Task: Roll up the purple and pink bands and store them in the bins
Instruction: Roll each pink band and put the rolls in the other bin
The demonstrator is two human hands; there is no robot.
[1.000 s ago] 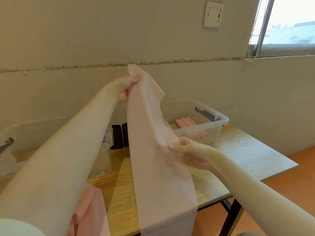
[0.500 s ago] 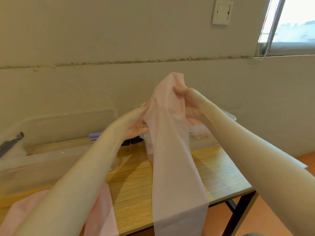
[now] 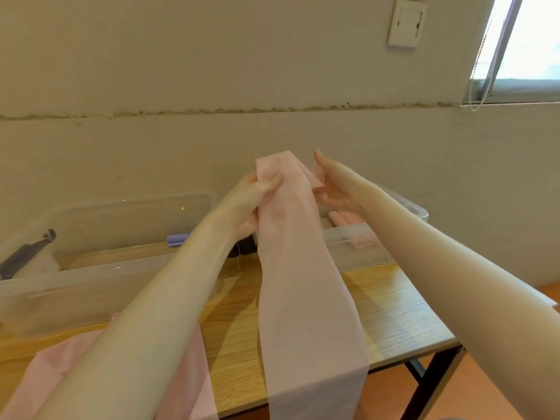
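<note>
Above the worktop's (image 3: pixel 394 313) far edge my left hand (image 3: pixel 251 204) pinches the unrolled pink band's (image 3: pixel 300 283) top end, right hand (image 3: pixel 335 189) released beside it; pink rolls (image 3: pixel 345 219) lie binned at right, a purple roll (image 3: pixel 177 239) at left, so rolling remains.

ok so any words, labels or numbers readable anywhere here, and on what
None can be read.
The white wall plate shows no lettering.
The two clear plastic bins, left and right, show no label in this view.
The long pale pink fabric band, pinched at its top by the left hand, is plain; so is the wooden table.
</note>
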